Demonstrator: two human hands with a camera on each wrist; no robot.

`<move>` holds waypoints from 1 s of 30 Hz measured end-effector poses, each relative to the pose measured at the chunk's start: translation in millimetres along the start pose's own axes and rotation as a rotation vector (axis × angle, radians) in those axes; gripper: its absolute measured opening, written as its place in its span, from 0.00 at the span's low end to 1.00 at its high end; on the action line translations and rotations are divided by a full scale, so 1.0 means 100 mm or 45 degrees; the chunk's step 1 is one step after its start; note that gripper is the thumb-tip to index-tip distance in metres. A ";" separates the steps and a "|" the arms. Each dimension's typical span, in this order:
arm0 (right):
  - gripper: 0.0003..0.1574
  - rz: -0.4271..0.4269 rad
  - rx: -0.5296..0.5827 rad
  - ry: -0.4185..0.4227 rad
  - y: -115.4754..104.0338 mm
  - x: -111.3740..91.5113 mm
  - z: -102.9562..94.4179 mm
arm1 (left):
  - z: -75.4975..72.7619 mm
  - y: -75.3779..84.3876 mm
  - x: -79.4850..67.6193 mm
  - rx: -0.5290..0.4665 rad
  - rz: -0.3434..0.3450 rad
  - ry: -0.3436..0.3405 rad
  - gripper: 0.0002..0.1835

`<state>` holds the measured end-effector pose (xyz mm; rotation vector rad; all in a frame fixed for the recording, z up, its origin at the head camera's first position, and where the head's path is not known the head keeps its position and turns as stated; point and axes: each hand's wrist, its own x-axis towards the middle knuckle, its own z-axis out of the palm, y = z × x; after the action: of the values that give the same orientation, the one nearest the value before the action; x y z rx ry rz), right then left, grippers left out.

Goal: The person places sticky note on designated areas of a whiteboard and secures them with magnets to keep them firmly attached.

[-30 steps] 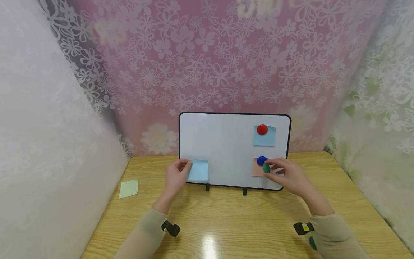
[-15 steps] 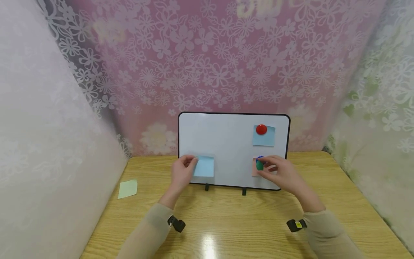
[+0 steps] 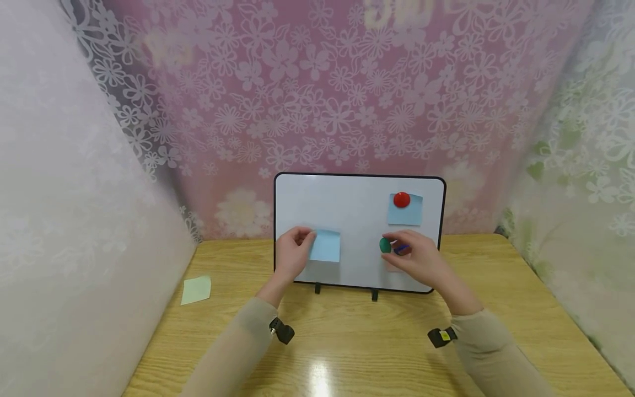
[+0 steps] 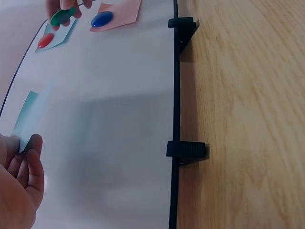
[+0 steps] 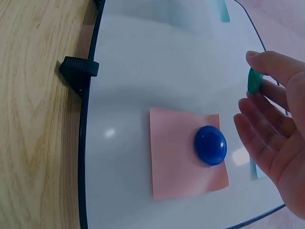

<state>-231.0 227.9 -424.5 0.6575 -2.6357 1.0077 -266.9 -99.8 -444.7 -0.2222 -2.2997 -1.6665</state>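
My left hand [image 3: 292, 253] pinches a light blue sticky note [image 3: 326, 246] by its left edge, in front of the lower left part of the whiteboard [image 3: 357, 209]. In the left wrist view the note [image 4: 29, 117] stands off the board's surface. Between thumb and fingertips, my right hand [image 3: 416, 256] holds a round green magnet [image 3: 385, 246], also apart from the board. Behind that hand a blue magnet [image 5: 210, 145] sits on a pink sticky note [image 5: 174, 157]. Above them a red magnet [image 3: 402, 199] lies on another light blue sticky note [image 3: 410, 215].
A pale green sticky note [image 3: 196, 290] lies on the wooden table [image 3: 347, 342] at the left. Two black feet [image 4: 187, 149] hold the whiteboard upright along its lower edge. A patterned pink cloth [image 3: 317, 110] hangs behind it.
My left hand has carried the light blue note right and upward across the board. The right hand has moved left with the green magnet, past the blue magnet.
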 end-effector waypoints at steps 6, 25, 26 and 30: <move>0.25 -0.025 0.004 0.026 -0.09 0.11 0.06 | 0.07 0.08 0.06 0.018 0.022 0.002 0.08; 0.28 -0.125 -0.021 0.136 -0.38 0.47 0.22 | 0.25 0.26 0.29 0.075 0.089 0.037 0.09; 0.28 -0.127 -0.024 0.142 -0.39 0.48 0.23 | 0.26 0.27 0.29 0.078 0.090 0.037 0.09; 0.28 -0.138 -0.015 0.150 -0.41 0.53 0.26 | 0.28 0.31 0.34 0.096 0.093 0.050 0.09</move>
<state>-258.0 165.7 -400.5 0.7076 -2.4748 0.9689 -293.9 -64.9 -413.7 -0.2518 -2.2923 -1.5328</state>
